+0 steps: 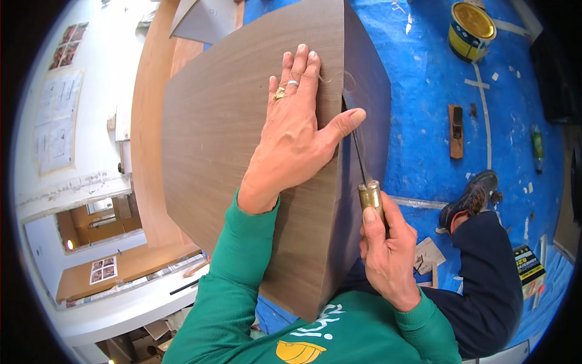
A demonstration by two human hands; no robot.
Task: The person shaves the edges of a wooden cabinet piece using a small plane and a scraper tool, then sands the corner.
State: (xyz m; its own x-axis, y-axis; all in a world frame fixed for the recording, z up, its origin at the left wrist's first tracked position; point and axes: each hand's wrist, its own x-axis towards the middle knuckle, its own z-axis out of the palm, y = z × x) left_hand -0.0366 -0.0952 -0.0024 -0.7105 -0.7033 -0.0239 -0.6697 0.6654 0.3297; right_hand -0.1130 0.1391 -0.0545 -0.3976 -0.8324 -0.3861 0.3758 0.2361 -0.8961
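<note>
A large box-like piece with brown wood-grain faces (pixel 230 127) stands in front of me, one long edge running away from me. My left hand (pixel 288 142) lies flat on its upper face, fingers spread forward. The left thumb reaches over the edge and hides part of a tool's blade. That tool looks like a file (pixel 361 159), with a long dark blade and a brass-coloured collar. My right hand (pixel 388 252) is wrapped round its handle, below the left thumb. The blade slants along the edge, and a thin curled strip (pixel 350 79) sticks out near its far end.
A blue floor sheet (pixel 418 139) spreads to the right. On it are a yellow-lidded tin (pixel 473 27), a wooden hand plane (pixel 456 130), a green tube (pixel 538 147) and scraps. My shoe (pixel 470 197) rests there too. A pale wood panel (pixel 148 133) stands left.
</note>
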